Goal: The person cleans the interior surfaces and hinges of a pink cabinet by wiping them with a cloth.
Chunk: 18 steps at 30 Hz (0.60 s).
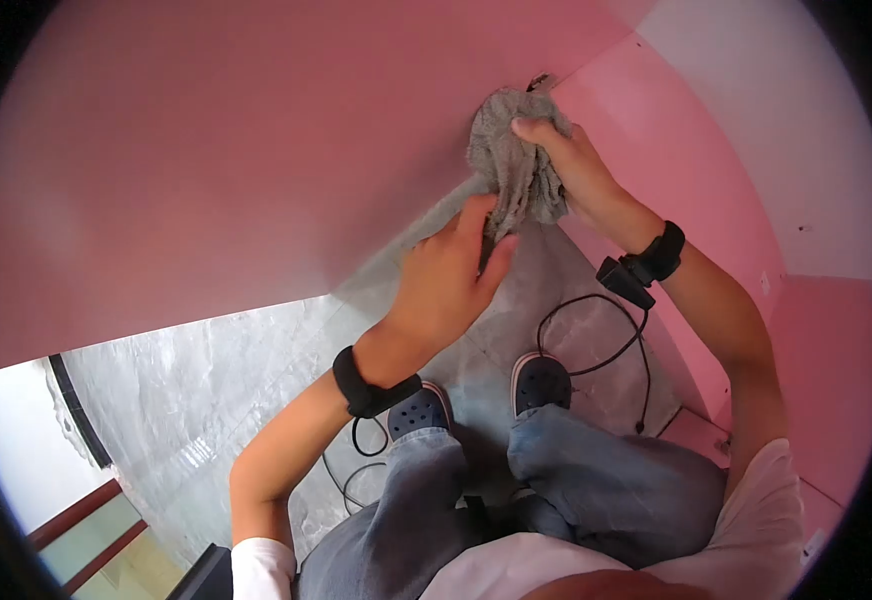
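Note:
A crumpled grey cloth (516, 150) is bunched up against the pink panel, close to a small metal hinge (542, 82) at the panel's edge. My right hand (568, 155) is closed on the upper part of this cloth, its thumb lying across the folds. Lower down, my left hand (446, 270) has the cloth's hanging end between thumb and forefinger; its other fingers are partly hidden. Both wrists carry black straps with small devices.
A large pink panel (206, 170) fills the upper left, and a pink cabinet side (676, 150) stands at the right. Below is grey marbled floor (246, 390), with a black cable (596, 298) looped near my dark clogs (542, 382). A wooden-framed piece (96, 535) lies lower left.

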Available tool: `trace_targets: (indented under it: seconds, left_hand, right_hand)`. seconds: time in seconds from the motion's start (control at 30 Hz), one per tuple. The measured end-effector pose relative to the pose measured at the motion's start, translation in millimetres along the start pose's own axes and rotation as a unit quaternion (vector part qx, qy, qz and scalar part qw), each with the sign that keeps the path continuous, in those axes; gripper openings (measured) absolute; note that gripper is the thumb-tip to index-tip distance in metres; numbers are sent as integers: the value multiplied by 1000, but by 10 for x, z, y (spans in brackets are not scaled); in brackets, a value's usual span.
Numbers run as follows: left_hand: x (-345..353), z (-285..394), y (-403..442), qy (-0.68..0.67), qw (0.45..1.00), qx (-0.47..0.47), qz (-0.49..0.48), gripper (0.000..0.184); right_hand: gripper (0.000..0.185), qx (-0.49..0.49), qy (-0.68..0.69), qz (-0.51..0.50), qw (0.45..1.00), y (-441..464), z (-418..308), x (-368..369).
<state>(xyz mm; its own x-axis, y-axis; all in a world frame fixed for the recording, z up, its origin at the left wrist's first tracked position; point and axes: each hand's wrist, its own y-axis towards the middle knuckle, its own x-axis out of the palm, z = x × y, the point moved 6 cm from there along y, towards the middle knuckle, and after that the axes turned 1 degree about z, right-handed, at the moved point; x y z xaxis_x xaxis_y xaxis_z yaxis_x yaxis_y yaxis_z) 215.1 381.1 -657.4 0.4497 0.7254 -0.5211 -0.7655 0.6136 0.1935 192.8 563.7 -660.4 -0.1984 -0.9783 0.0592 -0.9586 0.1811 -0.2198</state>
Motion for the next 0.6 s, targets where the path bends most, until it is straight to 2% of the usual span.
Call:
trace_targets:
  seconds: [0.07, 0.17, 0.3, 0.37, 0.4, 0.47, 0.5, 0.57, 0.6]
  left_hand:
    - [118, 17, 96, 14, 999, 31, 11, 39]
    - [192, 36, 249, 14, 998, 62, -8, 39]
    - [191, 92, 300, 36, 996, 76, -3, 37]
    - [247, 29, 158, 10, 998, 37, -58, 34]
    - [263, 20, 44, 11, 997, 41, -62, 34]
    - [362, -119, -239, -21, 987, -47, -151, 34]
    - [321, -121, -304, -14, 987, -48, -152, 34]
    - [236, -141, -496, -85, 979, -80, -165, 34]
    - [160, -167, -534, -77, 981, -94, -153, 34]
  right_hand:
    - [36, -8, 28, 125, 992, -17, 46, -146]
    - [38, -34, 89, 146, 985, -8, -117, -249]
    - [41, -24, 89, 127, 988, 153, -76, -251]
    - [44, -5, -28, 38, 999, 164, 7, -107]
    - [44, -7, -25, 43, 999, 126, 62, -31]
    - [46, -146, -225, -91, 959, -50, 60, 403]
    - [46, -149, -219, -92, 960, -132, 65, 428]
    - [44, 16, -131, -52, 990, -283, 237, 325]
    - [43, 28, -56, -7, 998, -337, 258, 212]
